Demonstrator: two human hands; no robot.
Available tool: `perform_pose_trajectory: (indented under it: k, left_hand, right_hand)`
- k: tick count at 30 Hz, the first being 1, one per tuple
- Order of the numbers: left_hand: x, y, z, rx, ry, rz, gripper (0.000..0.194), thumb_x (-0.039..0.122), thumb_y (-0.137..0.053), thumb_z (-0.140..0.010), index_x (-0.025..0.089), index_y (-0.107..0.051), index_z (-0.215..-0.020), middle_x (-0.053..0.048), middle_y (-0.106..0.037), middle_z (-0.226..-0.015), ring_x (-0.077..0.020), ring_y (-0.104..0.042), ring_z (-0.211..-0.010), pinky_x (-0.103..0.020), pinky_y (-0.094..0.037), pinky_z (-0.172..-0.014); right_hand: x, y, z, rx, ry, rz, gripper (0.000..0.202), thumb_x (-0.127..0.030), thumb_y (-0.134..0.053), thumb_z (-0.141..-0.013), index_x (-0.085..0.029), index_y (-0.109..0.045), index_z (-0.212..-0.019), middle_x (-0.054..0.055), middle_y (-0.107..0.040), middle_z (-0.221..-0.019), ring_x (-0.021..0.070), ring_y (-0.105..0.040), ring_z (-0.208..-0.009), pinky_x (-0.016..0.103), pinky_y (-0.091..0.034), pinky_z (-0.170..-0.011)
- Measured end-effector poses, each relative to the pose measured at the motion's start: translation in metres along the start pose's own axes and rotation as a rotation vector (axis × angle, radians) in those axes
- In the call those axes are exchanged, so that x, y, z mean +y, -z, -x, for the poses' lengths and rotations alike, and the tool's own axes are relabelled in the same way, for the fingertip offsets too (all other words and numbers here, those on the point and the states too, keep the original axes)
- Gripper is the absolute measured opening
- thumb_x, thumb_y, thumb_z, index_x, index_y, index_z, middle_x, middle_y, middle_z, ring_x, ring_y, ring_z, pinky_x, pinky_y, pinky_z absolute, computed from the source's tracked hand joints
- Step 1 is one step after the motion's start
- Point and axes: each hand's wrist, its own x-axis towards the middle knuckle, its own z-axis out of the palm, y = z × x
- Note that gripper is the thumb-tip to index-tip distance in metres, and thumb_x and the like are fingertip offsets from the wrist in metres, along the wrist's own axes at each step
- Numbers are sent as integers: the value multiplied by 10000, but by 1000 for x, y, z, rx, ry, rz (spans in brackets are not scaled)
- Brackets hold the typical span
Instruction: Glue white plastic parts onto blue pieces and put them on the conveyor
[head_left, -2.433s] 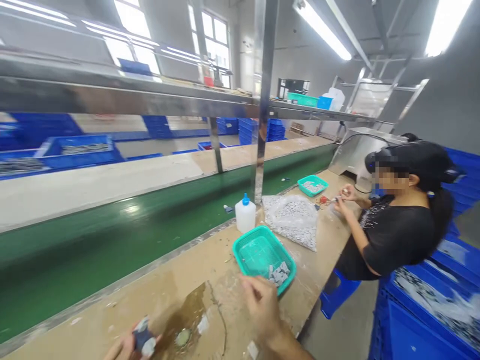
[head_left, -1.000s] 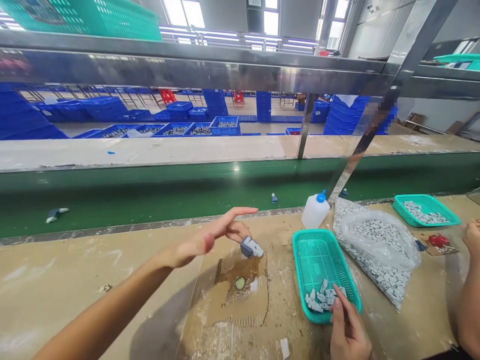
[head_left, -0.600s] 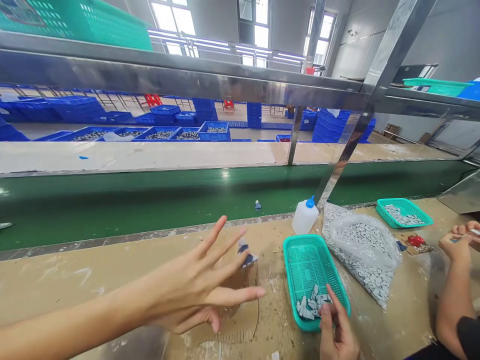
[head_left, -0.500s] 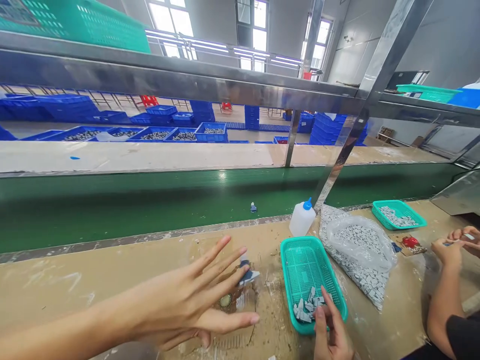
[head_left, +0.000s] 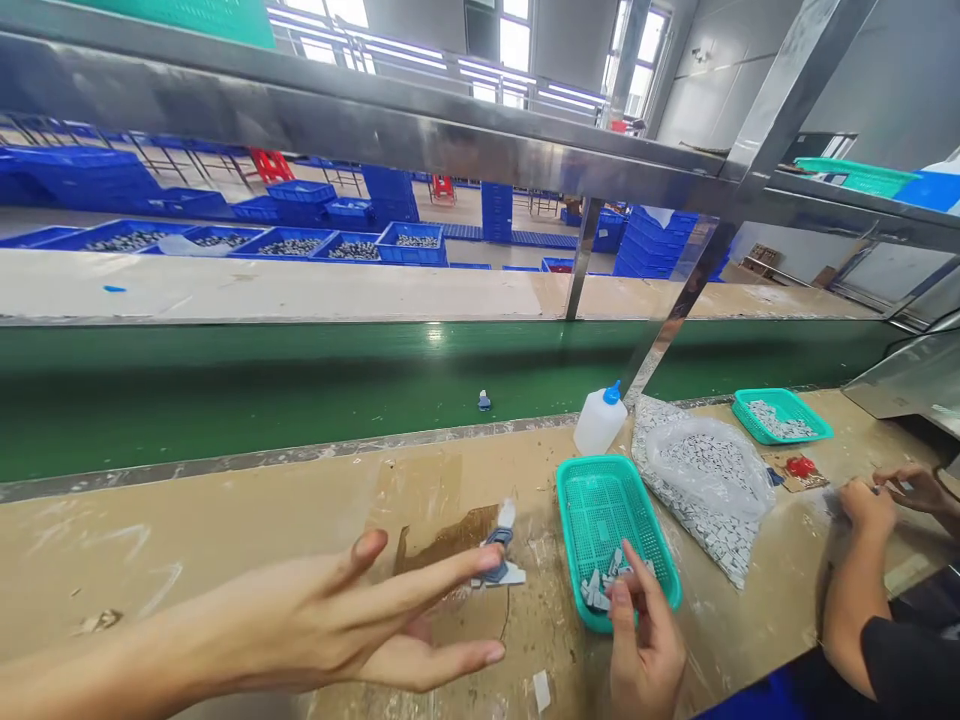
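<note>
My left hand (head_left: 375, 620) reaches in from the left with its fingers spread and holds nothing. Its index fingertip is at a blue-grey and white piece (head_left: 498, 560) on the brown table; whether it touches is unclear. My right hand (head_left: 646, 635) is at the near end of a green basket (head_left: 564, 510), thumb and index finger pressed together. Anything between those fingertips is too small to make out. Several small grey-white parts (head_left: 596, 590) lie in the basket beside them. A small white piece (head_left: 541, 690) lies near the table's front.
A white bottle (head_left: 598, 425) and a bag of small parts (head_left: 716, 510) stand behind and right of the basket. A second green basket (head_left: 780, 435) is farther right, near a person's hands (head_left: 870, 500). A green belt (head_left: 337, 400) carries a small piece (head_left: 484, 401).
My left hand has turned and shifted lower, uncovering more of the blue-grey piece and a dark patch on the table. The piece on the belt appears farther left as the view shifts.
</note>
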Motion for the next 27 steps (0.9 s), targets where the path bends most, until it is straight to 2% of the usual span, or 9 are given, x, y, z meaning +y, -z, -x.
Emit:
perform_pose_trajectory:
  k: [2, 5, 7, 8, 13, 17, 21, 24, 27]
  left_hand:
    - [7, -1, -1, 34, -67, -45, 719, 268, -582, -930, 540, -228, -1493, 119, -395, -1560, -67, -175, -1508, -497, 53, -1245]
    - [9, -5, -2, 94, -122, -42, 650, 361, -570, -941, 544, -253, -1478, 122, -404, -1551, -90, -188, -1510, -547, 55, -1239]
    - [9, -7, -4, 112, -169, -43, 590, 402, -560, -941, 565, -308, -1450, 139, -479, -1494, -111, -198, -1511, -573, 69, -1231]
    - [8, -6, -5, 101, -175, -32, 583, 405, -566, -935, 577, -325, -1437, 146, -508, -1467, -121, -198, -1513, -584, 78, -1225]
    - [9, -1, -8, 55, -122, 76, 649, 318, -635, -869, 572, -383, -1411, 124, -576, -1405, -126, -153, -1524, -651, 99, -1198]
    - [10, 0, -8, 28, -72, 202, 670, 255, -625, -809, 520, -446, -1398, 107, -539, -1448, -140, -148, -1527, -648, 123, -1194]
    - [14, 2, -6, 3, -24, 268, 631, 260, -595, -817, 494, -477, -1391, 98, -492, -1487, -152, -103, -1535, -664, 120, -1183]
    - [19, 2, -4, 1, 17, 277, 642, 237, -620, -795, 484, -505, -1376, 91, -479, -1495, -178, -95, -1537, -675, 59, -1195]
    - [23, 2, -3, 33, 47, 226, 647, 246, -657, -766, 493, -525, -1349, 121, -499, -1474, -176, -111, -1535, -618, -29, -1241]
  right_hand:
    - [-17, -9, 3, -188, -34, -229, 676, -629, -692, -812, -161, -633, -1297, 68, -680, -888, 209, -647, -798, 327, -542, -746]
    - [-43, -26, 7, -567, -91, -640, 1044, -742, -810, -566, -236, -508, -1427, 117, -676, -1160, 269, -683, -967, 375, -571, -829]
    - [-58, -36, 7, -722, -163, -796, 1103, -687, -877, -498, -257, -491, -1438, 138, -650, -1272, 302, -677, -1083, 401, -565, -913]
    - [-64, -40, 6, -756, -202, -830, 1051, -627, -902, -521, -262, -505, -1423, 137, -656, -1279, 303, -676, -1110, 403, -561, -939]
    - [-77, -48, 3, -746, -264, -832, 674, -352, -887, -707, -290, -601, -1315, 81, -733, -1168, 224, -724, -1044, 330, -578, -927]
    - [-77, -47, 3, -752, -259, -846, 652, -327, -888, -708, -298, -614, -1299, 65, -751, -1122, 203, -725, -1041, 280, -578, -907]
    - [-78, -46, 4, -750, -259, -853, 654, -314, -890, -707, -290, -606, -1296, 69, -748, -1097, 202, -719, -1034, 278, -580, -888]
    - [-78, -46, 7, -746, -270, -854, 652, -324, -894, -701, -290, -600, -1283, 64, -747, -1073, 198, -718, -1012, 276, -580, -872]
    - [-77, -46, 9, -730, -277, -851, 654, -344, -893, -703, -291, -587, -1279, 59, -742, -1057, 199, -714, -1014, 283, -571, -890]
